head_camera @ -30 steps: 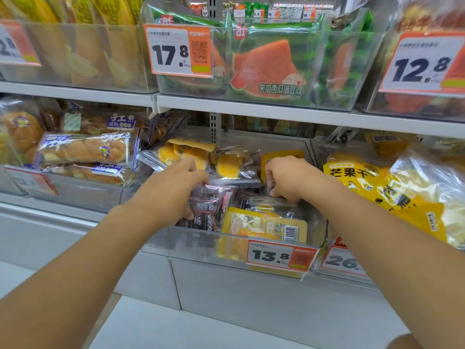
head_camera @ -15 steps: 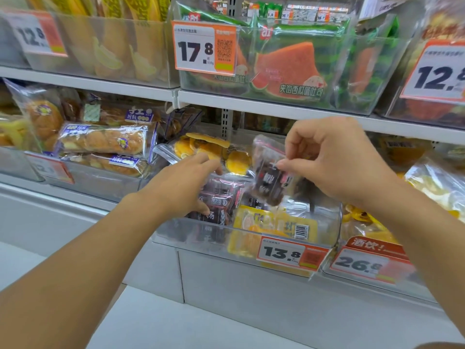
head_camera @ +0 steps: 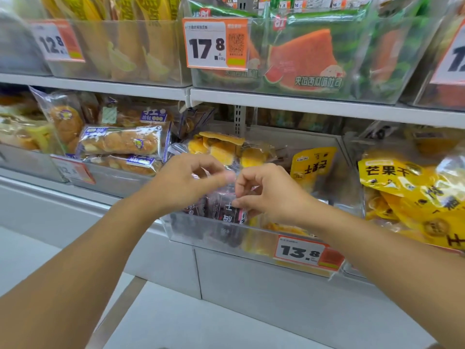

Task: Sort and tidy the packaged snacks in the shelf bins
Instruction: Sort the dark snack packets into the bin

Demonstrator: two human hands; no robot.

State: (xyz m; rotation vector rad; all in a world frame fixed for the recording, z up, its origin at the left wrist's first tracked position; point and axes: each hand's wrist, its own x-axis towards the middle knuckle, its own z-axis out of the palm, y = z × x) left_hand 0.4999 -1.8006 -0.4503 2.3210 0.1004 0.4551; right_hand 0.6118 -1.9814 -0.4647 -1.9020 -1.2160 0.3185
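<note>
Snack packet (head_camera: 227, 210) behind clear bin (head_camera: 216, 233) front

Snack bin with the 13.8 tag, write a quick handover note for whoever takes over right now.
Left hand: pinches the top of a dark packet.
Right hand: pinches the same packet lower down.
The packet sits at the front left of the bin, beside other dark packets.
Done: dark packets grouped at left.
Left: seat this packet, straighten the yellow packs behind.
</note>
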